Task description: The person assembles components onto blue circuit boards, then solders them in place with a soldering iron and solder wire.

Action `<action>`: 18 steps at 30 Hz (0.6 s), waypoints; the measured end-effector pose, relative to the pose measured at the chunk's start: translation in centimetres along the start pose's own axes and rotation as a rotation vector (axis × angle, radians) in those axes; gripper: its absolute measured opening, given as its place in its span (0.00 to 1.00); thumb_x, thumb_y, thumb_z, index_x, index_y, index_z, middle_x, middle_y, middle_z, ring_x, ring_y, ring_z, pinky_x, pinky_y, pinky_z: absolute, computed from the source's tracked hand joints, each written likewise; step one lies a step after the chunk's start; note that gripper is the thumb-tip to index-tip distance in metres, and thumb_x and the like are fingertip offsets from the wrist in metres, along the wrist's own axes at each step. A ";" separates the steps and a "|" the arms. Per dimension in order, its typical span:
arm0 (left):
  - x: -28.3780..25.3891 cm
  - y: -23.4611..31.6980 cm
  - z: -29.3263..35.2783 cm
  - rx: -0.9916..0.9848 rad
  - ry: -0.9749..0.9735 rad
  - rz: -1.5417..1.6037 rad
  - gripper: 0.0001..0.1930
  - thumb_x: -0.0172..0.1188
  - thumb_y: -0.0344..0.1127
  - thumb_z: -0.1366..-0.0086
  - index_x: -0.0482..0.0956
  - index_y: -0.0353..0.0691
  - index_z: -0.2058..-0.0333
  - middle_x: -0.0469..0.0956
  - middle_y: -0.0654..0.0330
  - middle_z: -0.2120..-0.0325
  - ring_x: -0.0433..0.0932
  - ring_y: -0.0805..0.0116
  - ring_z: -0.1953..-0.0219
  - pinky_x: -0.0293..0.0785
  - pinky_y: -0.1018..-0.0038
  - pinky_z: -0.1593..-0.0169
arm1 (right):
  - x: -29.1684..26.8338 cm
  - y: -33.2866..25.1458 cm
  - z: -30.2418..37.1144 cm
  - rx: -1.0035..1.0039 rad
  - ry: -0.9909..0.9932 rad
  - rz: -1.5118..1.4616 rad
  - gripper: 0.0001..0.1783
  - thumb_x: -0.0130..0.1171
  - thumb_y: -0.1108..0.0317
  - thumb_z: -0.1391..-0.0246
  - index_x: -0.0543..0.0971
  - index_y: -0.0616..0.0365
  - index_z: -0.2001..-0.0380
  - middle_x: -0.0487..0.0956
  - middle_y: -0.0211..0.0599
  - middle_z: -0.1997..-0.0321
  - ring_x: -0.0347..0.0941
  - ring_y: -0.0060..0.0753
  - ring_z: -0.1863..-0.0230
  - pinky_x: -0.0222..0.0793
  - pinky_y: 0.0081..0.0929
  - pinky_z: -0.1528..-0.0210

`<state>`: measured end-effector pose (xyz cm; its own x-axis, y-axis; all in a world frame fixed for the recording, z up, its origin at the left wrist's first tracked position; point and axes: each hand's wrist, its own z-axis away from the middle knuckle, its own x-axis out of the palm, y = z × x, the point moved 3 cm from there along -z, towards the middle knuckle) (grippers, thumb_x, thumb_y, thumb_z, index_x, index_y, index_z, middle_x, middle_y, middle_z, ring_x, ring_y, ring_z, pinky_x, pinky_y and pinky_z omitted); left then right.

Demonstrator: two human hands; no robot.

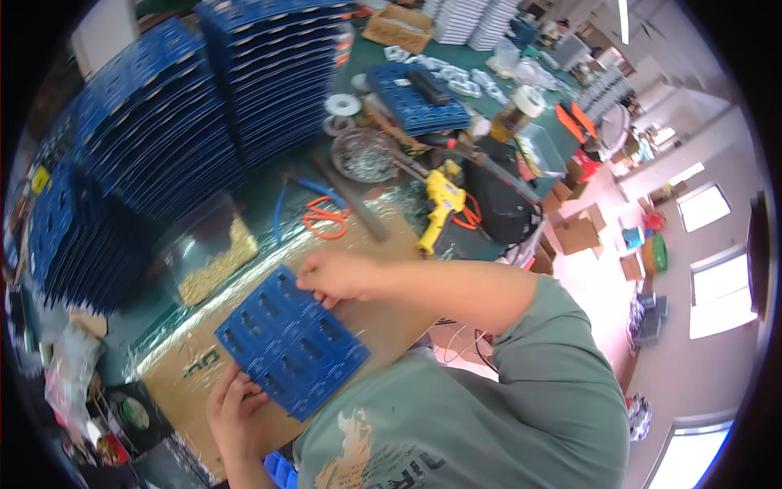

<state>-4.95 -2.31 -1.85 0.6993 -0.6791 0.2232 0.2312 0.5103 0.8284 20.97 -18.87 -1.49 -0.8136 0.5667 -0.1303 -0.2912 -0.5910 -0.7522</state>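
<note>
A blue rectangular panel (295, 352) with rows of dark slots and small printed marks lies tilted over a brown cardboard sheet in front of me. My left hand (236, 405) grips its lower left edge, fingers curled against the side. At the upper right edge my right hand (336, 277) is closed in a pinch, its fingertips by a corner slot; whatever they hold is too small or hidden to name. A clear plastic bin (189, 244) of small brass-coloured parts sits just beyond the panel. Orange-handled scissors (326, 218) and blue-handled pliers (283, 213) rest past my right hand.
Tall stacks of blue panels (155, 114) rise at the far left. A bowl of small metal pieces (364, 156), a yellow glue gun (442, 200) and another blue panel pile (423, 110) stand farther back. Cardboard boxes (580, 230) lie on the floor to the right.
</note>
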 end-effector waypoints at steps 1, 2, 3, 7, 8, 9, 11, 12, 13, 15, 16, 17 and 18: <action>0.0 -0.1 0.0 0.001 -0.028 0.000 0.23 0.56 0.31 0.34 0.70 0.22 0.43 0.76 0.57 0.60 0.78 0.68 0.64 0.82 0.72 0.64 | 0.3 0.0 0.2 0.003 -0.060 -0.028 0.11 0.59 0.62 0.38 0.78 0.60 0.61 0.76 0.32 0.70 0.73 0.23 0.73 0.75 0.23 0.72; -0.3 -0.3 0.0 0.023 -0.012 -0.029 0.23 0.57 0.32 0.34 0.70 0.23 0.43 0.76 0.58 0.60 0.78 0.69 0.65 0.81 0.74 0.65 | 0.2 0.4 0.1 0.004 -0.031 -0.036 0.11 0.59 0.62 0.38 0.78 0.60 0.61 0.76 0.32 0.70 0.73 0.23 0.73 0.75 0.23 0.72; -0.3 -0.3 -0.1 0.046 0.006 -0.058 0.23 0.58 0.34 0.34 0.71 0.24 0.44 0.76 0.58 0.61 0.78 0.71 0.66 0.80 0.76 0.66 | 0.3 1.0 -0.2 0.004 -0.054 -0.075 0.11 0.59 0.62 0.38 0.78 0.59 0.61 0.75 0.32 0.70 0.72 0.23 0.73 0.75 0.23 0.72; -0.2 -0.5 -0.6 0.071 -0.017 -0.079 0.25 0.59 0.34 0.34 0.70 0.23 0.43 0.76 0.58 0.60 0.78 0.72 0.66 0.80 0.76 0.67 | 0.3 1.2 0.2 -0.007 -0.027 -0.102 0.10 0.59 0.62 0.38 0.78 0.58 0.63 0.74 0.30 0.71 0.71 0.22 0.71 0.75 0.23 0.72; 0.0 -0.4 -0.6 0.070 -0.025 -0.085 0.25 0.59 0.34 0.34 0.70 0.23 0.43 0.76 0.58 0.60 0.78 0.72 0.66 0.80 0.76 0.67 | 0.3 1.2 0.1 -0.008 -0.021 -0.109 0.10 0.59 0.62 0.38 0.78 0.58 0.63 0.74 0.30 0.71 0.71 0.22 0.71 0.75 0.23 0.72; 0.1 -0.3 -0.6 0.069 -0.027 -0.079 0.25 0.59 0.34 0.34 0.70 0.23 0.42 0.76 0.58 0.60 0.78 0.71 0.65 0.80 0.76 0.66 | 0.2 1.3 -0.2 -0.009 -0.028 -0.107 0.10 0.59 0.62 0.38 0.78 0.58 0.63 0.74 0.29 0.71 0.71 0.22 0.71 0.75 0.23 0.72; 0.2 -0.4 -0.5 0.065 -0.027 -0.074 0.25 0.59 0.34 0.34 0.69 0.23 0.42 0.76 0.58 0.60 0.78 0.71 0.65 0.80 0.76 0.66 | 0.2 1.3 -0.2 -0.009 -0.037 -0.105 0.10 0.59 0.62 0.38 0.78 0.58 0.64 0.74 0.29 0.71 0.71 0.22 0.72 0.75 0.23 0.72; 0.2 -0.5 -0.6 0.075 -0.036 -0.070 0.25 0.59 0.34 0.33 0.69 0.23 0.42 0.76 0.59 0.60 0.79 0.71 0.65 0.80 0.76 0.66 | 0.1 1.2 -0.1 -0.002 -0.028 -0.109 0.10 0.59 0.62 0.38 0.78 0.58 0.65 0.74 0.29 0.71 0.72 0.22 0.71 0.75 0.23 0.73; 0.3 -0.6 -0.6 0.084 -0.044 -0.066 0.25 0.58 0.34 0.33 0.69 0.23 0.42 0.76 0.59 0.60 0.79 0.71 0.65 0.80 0.76 0.66 | 0.1 1.2 0.0 0.005 -0.020 -0.112 0.09 0.59 0.62 0.38 0.78 0.57 0.65 0.75 0.29 0.71 0.72 0.22 0.71 0.74 0.23 0.73; 0.3 -0.6 -0.6 0.087 -0.050 -0.059 0.25 0.58 0.34 0.33 0.69 0.23 0.41 0.76 0.59 0.60 0.79 0.71 0.65 0.80 0.76 0.66 | 0.2 1.6 -0.1 -0.010 -0.010 -0.121 0.09 0.58 0.63 0.38 0.78 0.58 0.64 0.75 0.29 0.70 0.72 0.22 0.71 0.74 0.23 0.72; 0.3 -0.6 -0.5 0.089 -0.050 -0.052 0.26 0.58 0.34 0.33 0.68 0.23 0.41 0.76 0.59 0.60 0.79 0.72 0.65 0.80 0.77 0.66 | 0.3 1.6 0.0 -0.024 -0.005 -0.130 0.09 0.58 0.64 0.37 0.78 0.58 0.62 0.75 0.30 0.69 0.72 0.22 0.71 0.74 0.23 0.72; 0.3 -0.4 -0.4 0.087 -0.052 -0.052 0.26 0.58 0.34 0.33 0.68 0.23 0.41 0.76 0.59 0.60 0.79 0.72 0.65 0.80 0.77 0.66 | 0.2 1.7 0.2 -0.023 -0.003 -0.131 0.09 0.58 0.64 0.37 0.78 0.58 0.62 0.75 0.30 0.69 0.72 0.22 0.71 0.74 0.23 0.72; 0.5 -0.2 -0.3 0.079 -0.060 -0.061 0.26 0.58 0.34 0.33 0.68 0.24 0.41 0.76 0.59 0.60 0.79 0.72 0.65 0.80 0.77 0.65 | 0.1 1.8 0.5 -0.043 -0.012 -0.124 0.10 0.57 0.64 0.37 0.77 0.58 0.56 0.76 0.31 0.68 0.72 0.22 0.71 0.74 0.23 0.71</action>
<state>-4.45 -2.56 -2.05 0.6433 -0.7393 0.1991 0.2166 0.4251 0.8788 20.10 -20.14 -2.48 -0.7787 0.6268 -0.0272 -0.3681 -0.4916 -0.7892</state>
